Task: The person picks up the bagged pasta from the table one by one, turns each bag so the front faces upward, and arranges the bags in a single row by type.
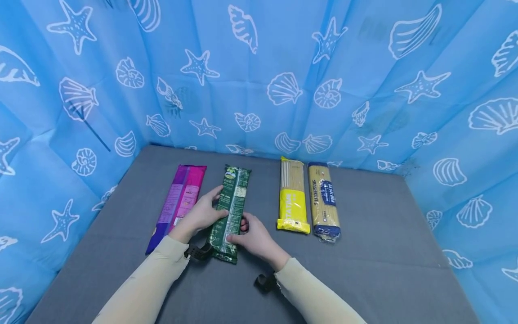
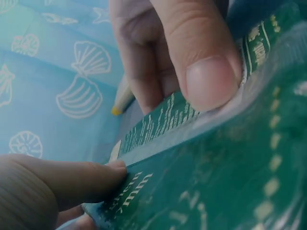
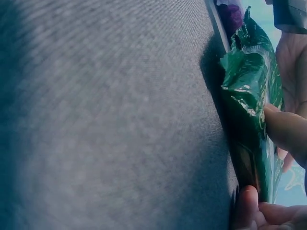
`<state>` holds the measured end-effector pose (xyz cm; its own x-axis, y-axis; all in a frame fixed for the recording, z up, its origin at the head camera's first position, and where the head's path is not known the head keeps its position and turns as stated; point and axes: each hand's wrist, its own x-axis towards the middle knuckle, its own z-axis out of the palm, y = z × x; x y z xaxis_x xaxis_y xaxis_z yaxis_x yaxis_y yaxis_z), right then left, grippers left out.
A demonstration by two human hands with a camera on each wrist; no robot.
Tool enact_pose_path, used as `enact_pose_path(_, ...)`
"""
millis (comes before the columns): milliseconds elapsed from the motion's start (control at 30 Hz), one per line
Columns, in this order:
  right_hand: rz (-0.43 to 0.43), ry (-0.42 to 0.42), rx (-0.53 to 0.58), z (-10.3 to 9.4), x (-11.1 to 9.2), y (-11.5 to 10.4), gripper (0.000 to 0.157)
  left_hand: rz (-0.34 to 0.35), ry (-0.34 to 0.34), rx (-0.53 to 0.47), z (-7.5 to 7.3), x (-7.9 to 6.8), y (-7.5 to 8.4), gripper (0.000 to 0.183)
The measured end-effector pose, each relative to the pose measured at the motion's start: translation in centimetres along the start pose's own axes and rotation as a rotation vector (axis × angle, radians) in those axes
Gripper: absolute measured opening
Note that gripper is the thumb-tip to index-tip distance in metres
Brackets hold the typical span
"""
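Observation:
A long green plastic packet point(image 1: 229, 211), printed with pale text and a lengthwise seam, is between both hands. My left hand point(image 1: 205, 211) grips its left side, the thumb lying across the printed face. From the right, my right hand point(image 1: 256, 237) holds the lower part, thumb on top and fingers curled at the edge. Close up in the left wrist view, the green packet point(image 2: 192, 177) shows its seam with thumbs on it. Its crimped end point(image 3: 244, 86) appears low over the cloth in the right wrist view; what it contains is hidden.
Left of the hands lies a purple and pink packet point(image 1: 184, 195), partly behind the left forearm. To the right are a yellow pasta packet point(image 1: 293, 198) and a blue-labelled spaghetti packet point(image 1: 323, 200), side by side. Grey cloth point(image 1: 372, 234) covers the table; a blue shell-patterned curtain point(image 1: 259, 67) surrounds it.

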<state>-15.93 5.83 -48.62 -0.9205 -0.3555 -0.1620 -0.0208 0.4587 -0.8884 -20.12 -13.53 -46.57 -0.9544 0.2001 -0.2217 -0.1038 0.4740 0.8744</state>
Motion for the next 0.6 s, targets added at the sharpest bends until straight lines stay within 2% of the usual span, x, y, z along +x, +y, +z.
enact_pose_path(200, -0.016, -0.012, 0.045, -0.4, -0.2, 0.3, 0.066, 0.011, -0.006, -0.11, -0.1, 0.1, -0.1, 0.084)
enact_pose_path(333, -0.023, -0.037, 0.118, -1.1, -0.4, 0.5, 0.067, 0.028, -0.008, -0.191, 0.0, 0.0, 0.0, 0.085)
enact_pose_path(400, -0.019, -0.057, 0.177, -1.5, -0.6, 0.6, 0.067, 0.034, -0.003, -0.232, 0.1, 0.0, 0.3, 0.084)
enact_pose_path(600, 0.023, -0.088, 0.446, -2.0, -1.4, 0.4, 0.074, 0.047, 0.03, -0.33, 0.8, -0.3, 1.6, 0.085)
